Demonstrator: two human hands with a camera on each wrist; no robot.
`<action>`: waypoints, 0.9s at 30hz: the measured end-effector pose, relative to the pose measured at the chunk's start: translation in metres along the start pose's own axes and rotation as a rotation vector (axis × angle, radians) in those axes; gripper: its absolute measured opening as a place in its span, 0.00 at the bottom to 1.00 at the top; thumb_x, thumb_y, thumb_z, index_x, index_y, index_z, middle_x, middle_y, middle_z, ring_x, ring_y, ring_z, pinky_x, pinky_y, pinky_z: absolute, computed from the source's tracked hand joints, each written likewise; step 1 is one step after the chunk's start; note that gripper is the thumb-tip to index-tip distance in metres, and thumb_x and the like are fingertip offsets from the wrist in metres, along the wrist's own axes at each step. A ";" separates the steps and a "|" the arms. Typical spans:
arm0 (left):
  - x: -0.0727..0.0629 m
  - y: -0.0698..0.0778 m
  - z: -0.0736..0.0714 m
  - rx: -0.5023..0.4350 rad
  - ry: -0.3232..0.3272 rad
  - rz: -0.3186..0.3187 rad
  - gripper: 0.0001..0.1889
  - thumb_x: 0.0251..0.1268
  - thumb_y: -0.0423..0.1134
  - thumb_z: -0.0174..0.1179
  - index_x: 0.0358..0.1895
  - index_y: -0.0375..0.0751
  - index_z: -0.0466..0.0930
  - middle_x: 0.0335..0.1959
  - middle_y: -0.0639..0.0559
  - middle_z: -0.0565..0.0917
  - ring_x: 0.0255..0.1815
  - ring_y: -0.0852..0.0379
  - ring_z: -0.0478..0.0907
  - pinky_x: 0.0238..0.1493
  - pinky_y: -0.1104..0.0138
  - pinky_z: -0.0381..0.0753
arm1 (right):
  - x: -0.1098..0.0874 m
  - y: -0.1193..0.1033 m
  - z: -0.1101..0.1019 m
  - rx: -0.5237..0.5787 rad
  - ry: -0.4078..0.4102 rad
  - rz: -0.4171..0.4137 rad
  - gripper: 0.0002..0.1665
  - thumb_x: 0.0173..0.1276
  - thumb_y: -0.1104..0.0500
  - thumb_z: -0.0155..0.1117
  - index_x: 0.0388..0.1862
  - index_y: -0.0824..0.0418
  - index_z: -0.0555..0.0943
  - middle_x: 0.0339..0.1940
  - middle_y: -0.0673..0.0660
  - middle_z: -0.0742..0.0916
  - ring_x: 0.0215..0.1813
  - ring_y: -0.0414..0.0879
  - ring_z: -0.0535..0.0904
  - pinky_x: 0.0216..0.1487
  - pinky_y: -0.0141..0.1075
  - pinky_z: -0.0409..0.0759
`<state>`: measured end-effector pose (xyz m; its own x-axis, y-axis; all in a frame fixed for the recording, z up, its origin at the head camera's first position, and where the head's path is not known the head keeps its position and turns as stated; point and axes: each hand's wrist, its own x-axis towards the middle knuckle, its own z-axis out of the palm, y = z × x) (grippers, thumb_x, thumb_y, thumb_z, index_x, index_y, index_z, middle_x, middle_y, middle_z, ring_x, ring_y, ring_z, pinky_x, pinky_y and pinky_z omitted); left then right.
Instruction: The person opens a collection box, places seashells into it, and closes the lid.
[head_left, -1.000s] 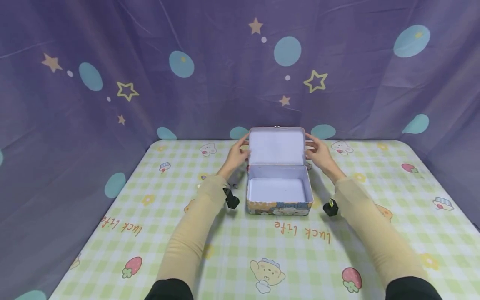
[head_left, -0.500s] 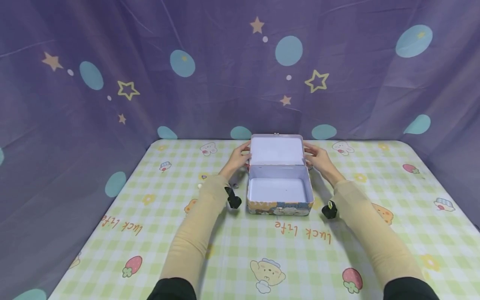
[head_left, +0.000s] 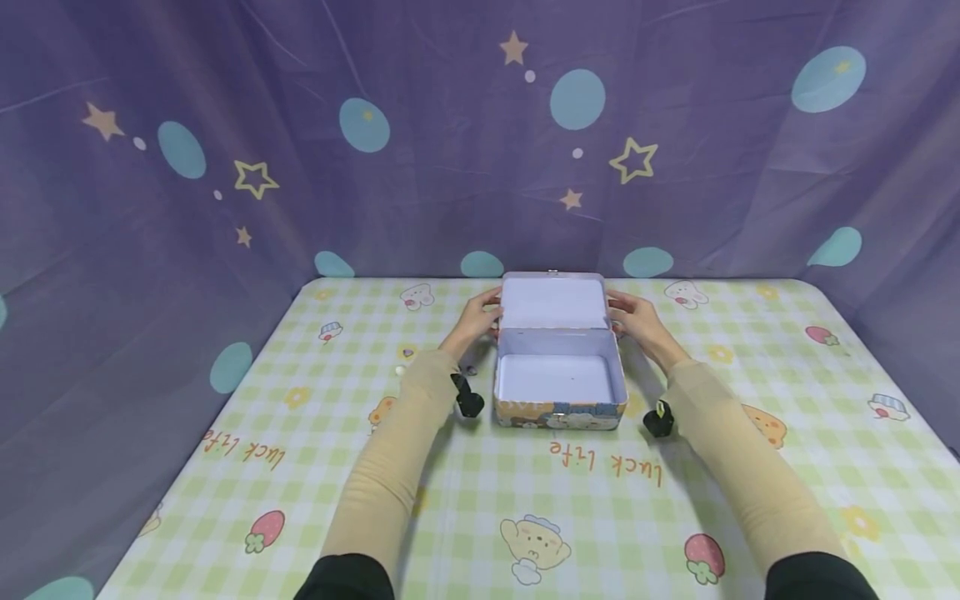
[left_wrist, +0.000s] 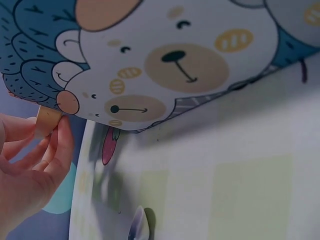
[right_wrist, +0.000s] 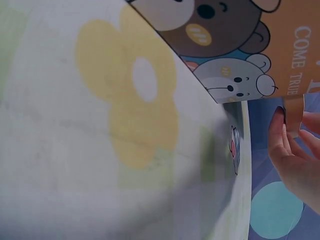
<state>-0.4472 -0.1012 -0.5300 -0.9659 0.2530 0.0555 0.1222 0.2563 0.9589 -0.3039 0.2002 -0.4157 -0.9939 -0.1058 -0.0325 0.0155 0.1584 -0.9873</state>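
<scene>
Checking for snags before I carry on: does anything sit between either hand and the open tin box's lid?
Nothing visible does: the left hand and the right hand pinch the lid directly, at its opposite side edges.

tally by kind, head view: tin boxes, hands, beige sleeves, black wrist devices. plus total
Tin box: 1
Left hand, right hand: 2
Left beige sleeve, right beige sleeve: 2
Left black wrist device, right black wrist device: 2
Total: 7

A rectangular metal box, white inside, shows bears on orange and blue outside; a green-and-white checked tablecloth carries red strawberries; a purple fabric curtain, teal ovals.
</scene>
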 end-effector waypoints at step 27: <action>-0.134 0.130 -0.009 0.173 0.111 0.162 0.18 0.60 0.36 0.55 0.54 0.38 0.72 0.53 0.44 0.75 0.45 0.48 0.75 0.45 0.63 0.74 | -0.061 -0.018 -0.011 -0.009 -0.127 -0.128 0.29 0.66 0.65 0.50 0.62 0.76 0.57 0.59 0.76 0.65 0.43 0.34 0.76 0.49 0.39 0.74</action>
<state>-0.3039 -0.1100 -0.4100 -0.9484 0.2022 0.2442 0.3057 0.3790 0.8734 -0.2445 0.2151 -0.3945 -0.9656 -0.2492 0.0737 -0.1123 0.1443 -0.9831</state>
